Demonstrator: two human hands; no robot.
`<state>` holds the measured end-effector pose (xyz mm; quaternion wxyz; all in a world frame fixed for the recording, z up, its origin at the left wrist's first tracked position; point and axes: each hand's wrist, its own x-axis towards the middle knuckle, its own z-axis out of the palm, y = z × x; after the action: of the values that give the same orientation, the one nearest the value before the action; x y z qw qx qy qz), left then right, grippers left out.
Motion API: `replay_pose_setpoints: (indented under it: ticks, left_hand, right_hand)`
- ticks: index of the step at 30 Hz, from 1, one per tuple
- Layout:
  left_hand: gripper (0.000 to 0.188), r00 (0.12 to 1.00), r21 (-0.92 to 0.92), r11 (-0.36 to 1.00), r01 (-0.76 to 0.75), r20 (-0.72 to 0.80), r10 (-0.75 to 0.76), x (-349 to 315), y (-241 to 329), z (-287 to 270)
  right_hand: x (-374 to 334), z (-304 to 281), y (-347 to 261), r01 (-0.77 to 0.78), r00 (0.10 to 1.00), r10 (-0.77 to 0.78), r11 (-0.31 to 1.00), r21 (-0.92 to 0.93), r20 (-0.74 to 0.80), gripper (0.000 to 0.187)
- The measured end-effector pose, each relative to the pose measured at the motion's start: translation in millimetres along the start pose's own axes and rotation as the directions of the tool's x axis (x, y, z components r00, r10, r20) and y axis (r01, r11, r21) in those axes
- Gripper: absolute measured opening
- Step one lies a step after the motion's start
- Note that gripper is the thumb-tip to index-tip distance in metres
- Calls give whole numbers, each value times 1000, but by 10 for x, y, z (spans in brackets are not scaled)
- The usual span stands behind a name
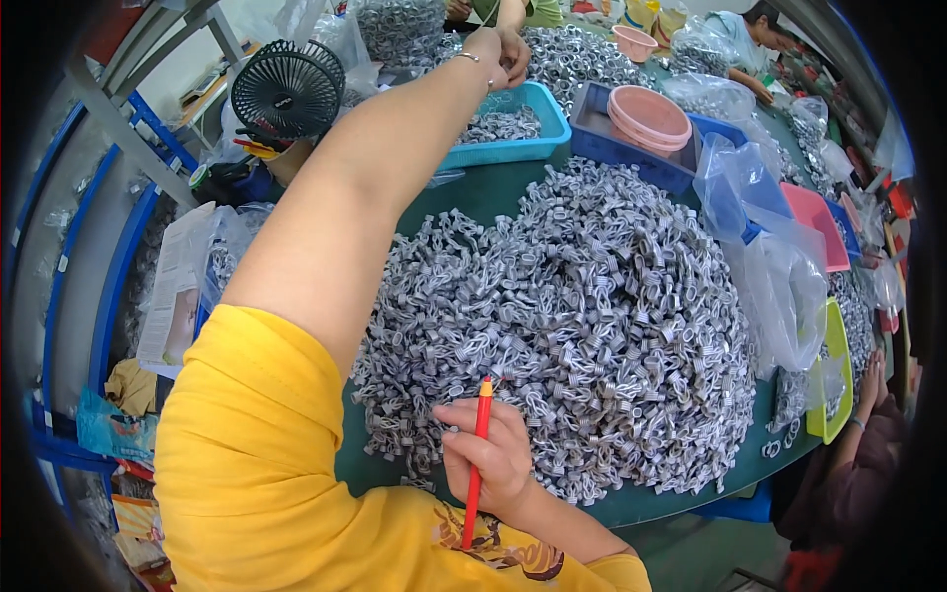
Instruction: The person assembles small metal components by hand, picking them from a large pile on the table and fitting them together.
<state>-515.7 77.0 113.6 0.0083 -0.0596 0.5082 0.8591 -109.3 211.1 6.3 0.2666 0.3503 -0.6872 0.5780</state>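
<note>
In my right hand, close to my body, a red pencil with a yellow band near its tip stands upright between thumb and fingers. Right behind it lies a large heap of small grey metal parts, ring-shaped with strap-like pieces. My left arm stretches far forward past the heap. At its end my left hand, a bracelet on the wrist, is above the back of a turquoise tray with more metal pieces. A co-worker's hand overlaps it there, so I cannot make out its fingers.
A blue bin holds stacked pink bowls behind the heap. Clear plastic bags hang over the right side, near a lime-green tray. A black fan stands back left. Co-workers sit at the back and right.
</note>
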Motion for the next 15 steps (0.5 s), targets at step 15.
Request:
replay_pose_setpoints:
  ticks: [15]
  left_hand:
    - [30,919,654,743,-140,366,-149,-2954,-2,-825]
  right_hand:
    - [-74,206,50,82,971,-51,988,130,-232,28]
